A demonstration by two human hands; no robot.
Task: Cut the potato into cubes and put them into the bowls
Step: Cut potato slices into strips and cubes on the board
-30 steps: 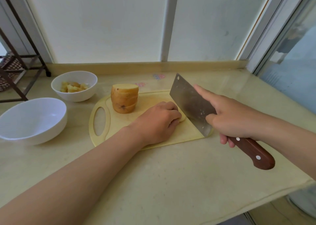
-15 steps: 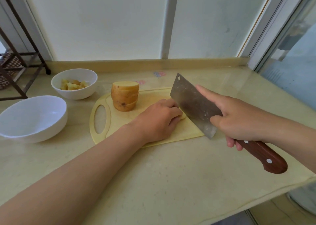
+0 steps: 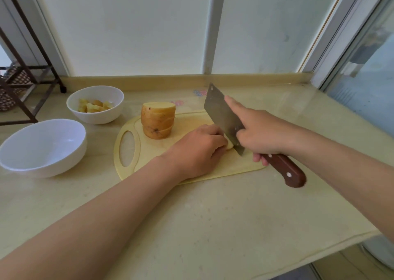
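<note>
L hand [image 3: 198, 149]: fingers curl down over a potato piece [image 3: 229, 145] on the cutting board [image 3: 234, 166], holding it; only its pale edge shows past the fingertips. R hand [image 3: 262, 132] grips the cleaver [image 3: 223, 117] by the handle, index finger straight along the blade, edge just right of the L fingertips. Sliced potato stack [image 3: 158, 120] stands beyond the L knuckles. Bowl w/ cubes [image 3: 96, 117] and larger bowl [image 3: 42, 162] sit further left.

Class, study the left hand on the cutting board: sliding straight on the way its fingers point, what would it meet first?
The cleaver, probably. The left hand, curled over a potato piece, points at the blade's flat side, which stands just past the knuckles; whether they touch is unclear.
</note>
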